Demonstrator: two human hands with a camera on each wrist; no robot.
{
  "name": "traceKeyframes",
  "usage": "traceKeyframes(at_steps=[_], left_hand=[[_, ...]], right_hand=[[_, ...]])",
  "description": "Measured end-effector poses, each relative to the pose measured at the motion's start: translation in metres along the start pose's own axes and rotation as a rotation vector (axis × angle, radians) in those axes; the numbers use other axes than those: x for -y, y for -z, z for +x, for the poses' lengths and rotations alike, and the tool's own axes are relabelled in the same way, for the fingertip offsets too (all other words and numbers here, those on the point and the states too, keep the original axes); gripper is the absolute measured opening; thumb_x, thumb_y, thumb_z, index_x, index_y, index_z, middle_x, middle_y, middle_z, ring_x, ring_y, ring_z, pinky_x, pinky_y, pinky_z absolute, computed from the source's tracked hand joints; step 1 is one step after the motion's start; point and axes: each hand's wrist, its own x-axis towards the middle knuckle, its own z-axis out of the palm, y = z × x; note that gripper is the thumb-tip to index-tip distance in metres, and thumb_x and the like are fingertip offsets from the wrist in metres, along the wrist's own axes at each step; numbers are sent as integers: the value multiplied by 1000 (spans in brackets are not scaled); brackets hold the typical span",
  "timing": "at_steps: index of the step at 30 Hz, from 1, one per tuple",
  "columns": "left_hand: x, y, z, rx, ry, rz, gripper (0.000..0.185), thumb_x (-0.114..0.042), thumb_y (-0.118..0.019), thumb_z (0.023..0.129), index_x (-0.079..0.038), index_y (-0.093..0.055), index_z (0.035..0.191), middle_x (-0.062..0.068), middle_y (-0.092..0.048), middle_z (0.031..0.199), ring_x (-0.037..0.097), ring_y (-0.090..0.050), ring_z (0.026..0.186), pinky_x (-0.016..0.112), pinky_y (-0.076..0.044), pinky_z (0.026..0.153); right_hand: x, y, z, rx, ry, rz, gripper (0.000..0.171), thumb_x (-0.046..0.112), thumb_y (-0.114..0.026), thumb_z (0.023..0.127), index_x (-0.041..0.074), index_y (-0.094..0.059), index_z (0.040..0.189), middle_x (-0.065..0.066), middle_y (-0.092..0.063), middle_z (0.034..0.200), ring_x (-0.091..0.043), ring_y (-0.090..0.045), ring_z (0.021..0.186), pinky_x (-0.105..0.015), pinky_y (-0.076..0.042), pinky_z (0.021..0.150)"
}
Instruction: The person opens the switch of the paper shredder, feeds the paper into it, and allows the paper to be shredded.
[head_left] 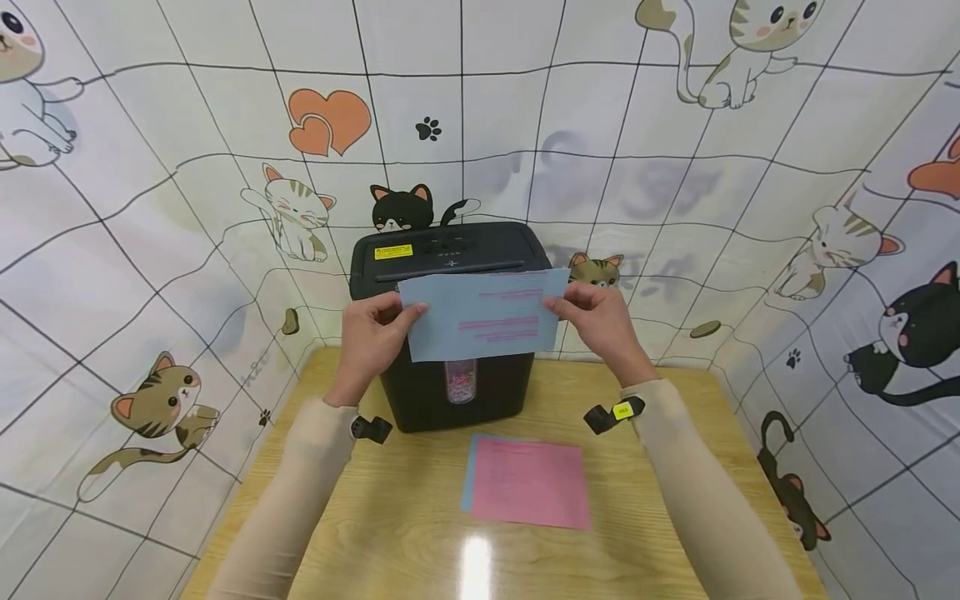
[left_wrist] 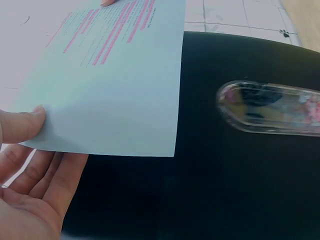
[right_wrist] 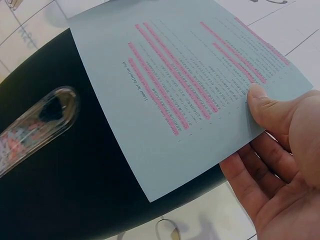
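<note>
A light blue sheet of paper (head_left: pixel 450 317), printed with pink-highlighted lines, is held up sideways by both hands in front of a black paper shredder (head_left: pixel 405 392). My left hand (head_left: pixel 375 333) pinches its left edge, thumb on the near face and fingers behind. At the opposite edge my right hand (head_left: pixel 600 321) pinches it the same way. In the right wrist view the highlighted text (right_wrist: pixel 175 85) shows up close. The sheet's upper edge overlaps the front of the shredder's lid (head_left: pixel 465 247) in the head view.
On the wooden table (head_left: pixel 360 517) a pink sheet (head_left: pixel 532 483) lies over a blue sheet (head_left: pixel 468 475), nearer me than the shredder. Coloured scraps show through the shredder's clear window (head_left: pixel 461 383). Cat-patterned cloth walls (head_left: pixel 465 108) enclose the table behind and at both sides.
</note>
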Motion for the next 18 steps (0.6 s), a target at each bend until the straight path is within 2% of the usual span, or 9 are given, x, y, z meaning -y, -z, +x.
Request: traceKeyframes(at_steps=[3,7,14,18], left_hand=[[-5,3,7,-4,-15,2,43,-22,-80,91,-9,-54,59,3,-39,55,18,-37,54,27,-27,53],[-11,8,16,-6,-34,4,45,-25,-80,91,-8,-53,59,3,-37,54,19,-36,54,27,-27,53],[-28,18,35,-18,-45,17,44,-21,-78,92,-5,-53,60,-3,-36,52,15,-33,53,27,-26,55],[-33,25,47,-18,-57,27,45,-23,-77,93,-4,-52,61,-1,-36,53,16,-34,53,28,-27,55]], right_hand=[[8,3,3,-6,6,20,30,43,-76,92,14,-78,101,8,-75,90,-14,-65,94,-34,-54,89],[21,7,9,-8,23,32,29,41,-75,93,13,-79,103,10,-73,91,-14,-62,93,-33,-51,85],[43,13,24,6,20,97,30,37,-76,93,13,-78,112,6,-79,100,-13,-72,98,-27,-55,89],[54,14,35,4,46,111,30,34,-76,93,11,-78,113,6,-79,99,-12,-72,97,-31,-57,92]])
